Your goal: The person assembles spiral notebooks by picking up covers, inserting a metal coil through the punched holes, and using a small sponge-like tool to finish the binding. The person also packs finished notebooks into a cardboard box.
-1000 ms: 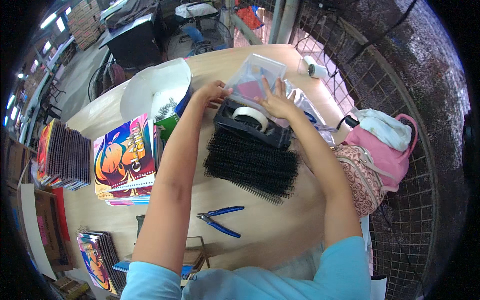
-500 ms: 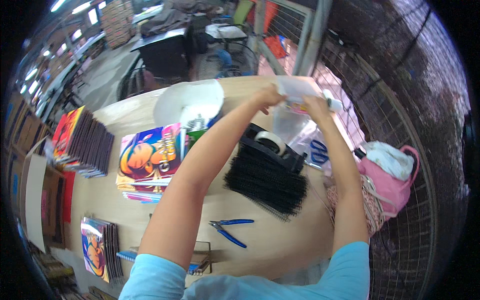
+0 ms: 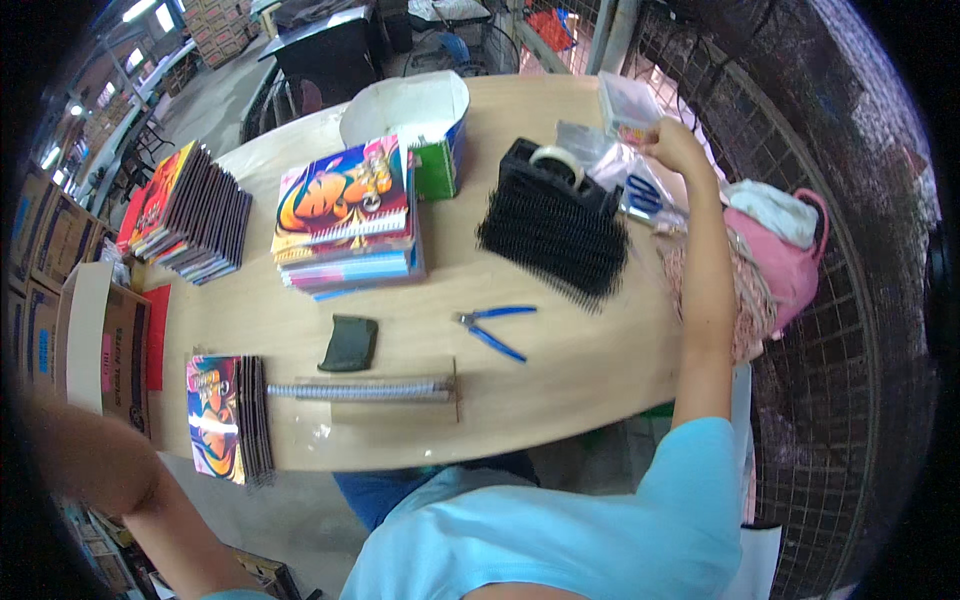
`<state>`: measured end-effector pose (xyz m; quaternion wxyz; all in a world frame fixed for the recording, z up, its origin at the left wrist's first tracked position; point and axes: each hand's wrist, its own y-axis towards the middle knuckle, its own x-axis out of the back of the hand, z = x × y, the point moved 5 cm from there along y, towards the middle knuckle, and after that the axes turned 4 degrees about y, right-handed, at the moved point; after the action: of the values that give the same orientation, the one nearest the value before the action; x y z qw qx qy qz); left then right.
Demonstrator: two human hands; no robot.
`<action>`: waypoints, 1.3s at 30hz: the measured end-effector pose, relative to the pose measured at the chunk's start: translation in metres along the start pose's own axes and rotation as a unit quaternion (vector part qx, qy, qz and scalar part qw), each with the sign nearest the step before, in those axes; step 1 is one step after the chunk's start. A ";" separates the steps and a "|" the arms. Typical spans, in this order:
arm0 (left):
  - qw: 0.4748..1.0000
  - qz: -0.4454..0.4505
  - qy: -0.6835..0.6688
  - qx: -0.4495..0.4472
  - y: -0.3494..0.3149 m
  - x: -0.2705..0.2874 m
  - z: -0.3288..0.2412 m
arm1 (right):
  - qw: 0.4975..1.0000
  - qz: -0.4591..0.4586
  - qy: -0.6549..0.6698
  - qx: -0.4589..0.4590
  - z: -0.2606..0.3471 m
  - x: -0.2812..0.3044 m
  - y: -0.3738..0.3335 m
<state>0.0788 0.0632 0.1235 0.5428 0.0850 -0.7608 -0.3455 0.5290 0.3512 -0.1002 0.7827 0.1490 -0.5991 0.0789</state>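
Observation:
My right hand (image 3: pixel 678 148) reaches to the far right of the table, its fingers bent onto the near end of a clear plastic box (image 3: pixel 630 98). My left arm stretches out past the table's left side; the left hand (image 3: pixel 85 455) is a dark blur at the picture's rim, its fingers not readable. Beside the box lie clear plastic bags (image 3: pixel 590 145) and blue-handled scissors (image 3: pixel 643 193). A black tape dispenser (image 3: pixel 520 165) with a white roll stands against a bundle of black binding coils (image 3: pixel 555 240). Blue-handled cutting pliers (image 3: pixel 495 330) lie spread near the middle.
Colourful spiral notebooks (image 3: pixel 345 195) are piled left of centre, with more stacks at the far left (image 3: pixel 195 215) and near left (image 3: pixel 225 420). A white round container (image 3: pixel 405 105), a dark green curved piece (image 3: pixel 348 343), a long coil (image 3: pixel 365 388), cartons (image 3: pixel 125 345) and a pink bag (image 3: pixel 775 255) surround.
My left hand has left the plastic box and swung far to the left and down. The right hand stays at the box. The view has shifted, showing more of the near table.

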 end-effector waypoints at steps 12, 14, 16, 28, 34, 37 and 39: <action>0.986 0.080 0.090 -0.114 -0.139 0.008 -0.062 | 0.977 0.034 -0.063 -0.202 -0.065 -0.125 -0.042; 0.986 0.062 0.091 -0.123 -0.143 0.013 -0.067 | 0.975 0.083 -0.072 -0.191 -0.071 -0.124 -0.037; 0.986 0.047 0.096 -0.128 -0.145 0.020 -0.072 | 0.972 0.071 -0.143 -0.172 -0.066 -0.121 -0.040; 0.855 -0.437 -0.246 0.131 -0.242 0.010 -0.007 | 0.859 -0.318 0.125 0.382 0.261 0.069 -0.046; 0.795 -0.304 -0.427 0.306 -0.309 -0.114 0.050 | 0.828 -0.082 0.089 0.547 0.447 -0.048 -0.024; 0.794 -0.258 -0.452 0.313 -0.332 -0.135 0.043 | 0.876 0.069 0.092 0.468 0.439 -0.118 -0.022; 0.792 -0.232 -0.462 0.325 -0.351 -0.143 0.042 | 0.865 -0.125 0.145 0.463 0.431 -0.100 -0.052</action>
<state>0.0123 -0.1085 -0.2098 -0.0297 0.2606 -0.9457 -0.1919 0.1235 0.1665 -0.1015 0.7049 0.5548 -0.3498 0.2698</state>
